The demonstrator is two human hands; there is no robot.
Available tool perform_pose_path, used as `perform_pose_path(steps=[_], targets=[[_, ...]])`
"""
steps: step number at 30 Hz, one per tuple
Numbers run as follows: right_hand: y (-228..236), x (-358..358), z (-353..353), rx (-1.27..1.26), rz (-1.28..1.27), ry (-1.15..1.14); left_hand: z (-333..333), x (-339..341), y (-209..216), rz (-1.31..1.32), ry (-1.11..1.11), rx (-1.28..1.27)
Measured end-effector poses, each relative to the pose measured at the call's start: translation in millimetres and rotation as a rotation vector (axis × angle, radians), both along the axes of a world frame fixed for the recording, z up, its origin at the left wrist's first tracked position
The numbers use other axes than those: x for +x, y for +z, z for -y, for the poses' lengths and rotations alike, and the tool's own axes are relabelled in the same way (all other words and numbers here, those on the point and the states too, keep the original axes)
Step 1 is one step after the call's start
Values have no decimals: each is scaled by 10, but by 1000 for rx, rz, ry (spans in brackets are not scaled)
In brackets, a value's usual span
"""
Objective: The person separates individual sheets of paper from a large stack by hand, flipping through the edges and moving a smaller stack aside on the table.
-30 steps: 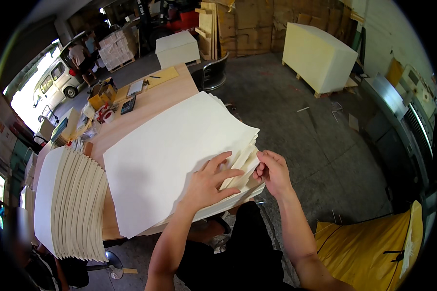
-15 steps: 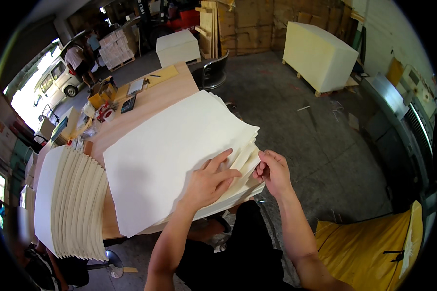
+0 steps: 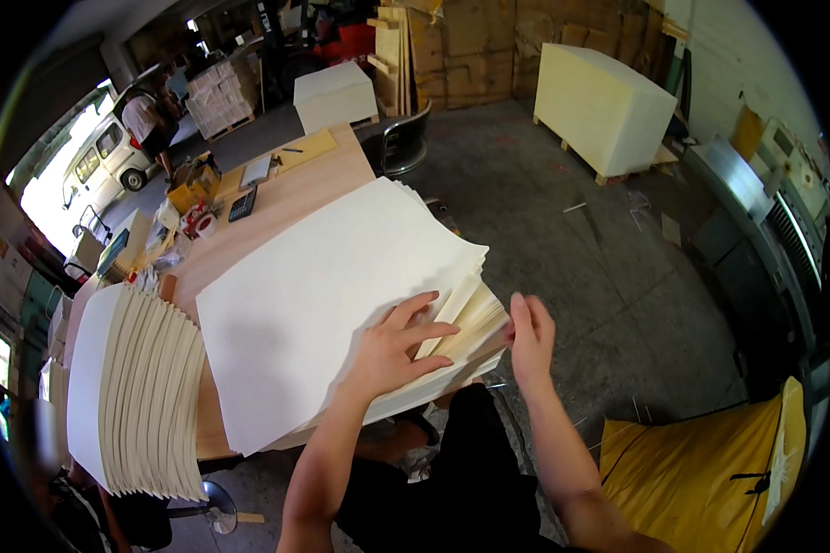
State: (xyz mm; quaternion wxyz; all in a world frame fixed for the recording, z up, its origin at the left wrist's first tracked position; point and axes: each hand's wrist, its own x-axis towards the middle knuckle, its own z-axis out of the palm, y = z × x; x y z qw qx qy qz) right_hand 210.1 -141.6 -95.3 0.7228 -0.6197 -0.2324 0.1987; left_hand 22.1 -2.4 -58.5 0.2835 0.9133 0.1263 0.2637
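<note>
A thick stack of large white paper sheets (image 3: 314, 267) lies on the table in front of me. My left hand (image 3: 395, 348) rests on its near right part with the fingers spread apart. Beside those fingers the right corner of the stack is lifted and fanned, showing many cream sheet edges (image 3: 475, 318). At that corner my right hand (image 3: 531, 341) is closed, thumb pointing up and fingers curled against the sheet edges. Its fingertips are partly hidden. To the left stands a second pile of white sheets (image 3: 138, 387), set in several stepped bundles.
The wooden table (image 3: 295, 189) bears a calculator (image 3: 243, 205), a tape roll (image 3: 206, 224) and a cardboard box (image 3: 194, 182). A black chair (image 3: 406, 147) stands beyond. Pallets carry big paper blocks (image 3: 604, 111). A yellow cover (image 3: 701, 470) lies low right; people (image 3: 145, 124) stand near a van (image 3: 101, 161).
My right hand has shifted slightly right and turned thumb-up. The corner sheets have spread into a wider fan, while my left hand stays on the stack with its thumb now farther out.
</note>
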Motion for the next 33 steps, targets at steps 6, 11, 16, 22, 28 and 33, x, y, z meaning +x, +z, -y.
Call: perform_pose_path(steps=[6, 11, 16, 22, 28, 33], targets=[[-127, -235, 163, -23, 947, -123, -12, 5, -20, 15, 0, -79], [-134, -298, 140, -46, 1053, 155, -11, 24, -47, -4, 10, -12], [-146, -276, 208, -166, 1168, 394, -11, 37, 10, -89, -38, 180], [-260, -220, 201, -179, 1032, 478, 343, -60, 57, -297, 8, 645], [-120, -244, 217, -134, 947, 514, 484, -835, -181, -503, 497, 691], [-166, -239, 198, -157, 957, 505, 484, -2006, -385, -367, 955, 695]])
